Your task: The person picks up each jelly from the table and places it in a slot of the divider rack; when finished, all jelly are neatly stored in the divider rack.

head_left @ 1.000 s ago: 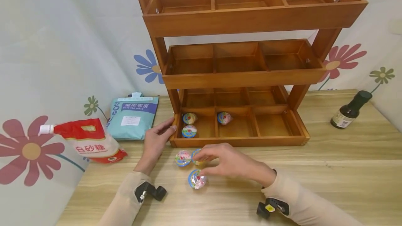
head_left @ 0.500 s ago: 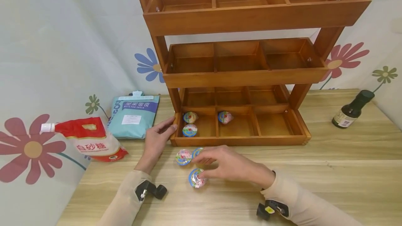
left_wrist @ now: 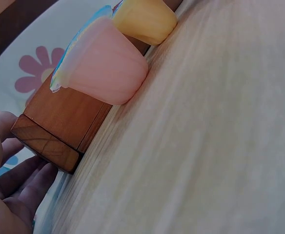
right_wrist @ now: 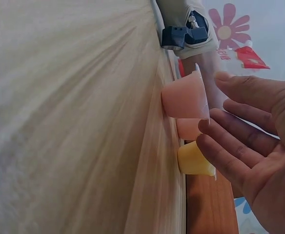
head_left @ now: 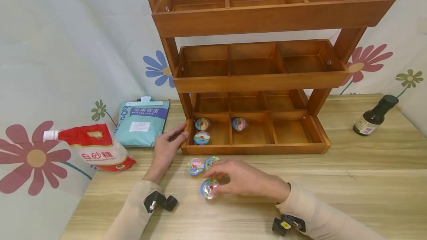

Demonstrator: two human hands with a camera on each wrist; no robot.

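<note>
Three small jelly cups with printed foil lids stand on the table below the rack: a front pink cup (head_left: 207,187), a left pink cup (head_left: 194,166) and a yellow cup (left_wrist: 147,20). Over the front cup hovers my right hand (head_left: 243,179), fingers loosely bent and thumb apart; in the right wrist view the thumb and fingertips lie beside the lid of the pink cup (right_wrist: 184,95) without a grip. My left hand (head_left: 165,153) rests its fingers and thumb against the lower left corner of the wooden rack (head_left: 253,150).
In the bottom tier, two jelly cups (head_left: 201,138) lie in the left compartment and a pink one (head_left: 238,124) in the middle. A red-and-white sugar pouch (head_left: 100,151) and a teal snack bag (head_left: 141,129) stand at left, a dark bottle (head_left: 373,117) at right.
My right hand has shifted slightly off the yellow cup, showing more of its lid, with the thumb over the front cup's edge. The left hand stays at the rack corner.
</note>
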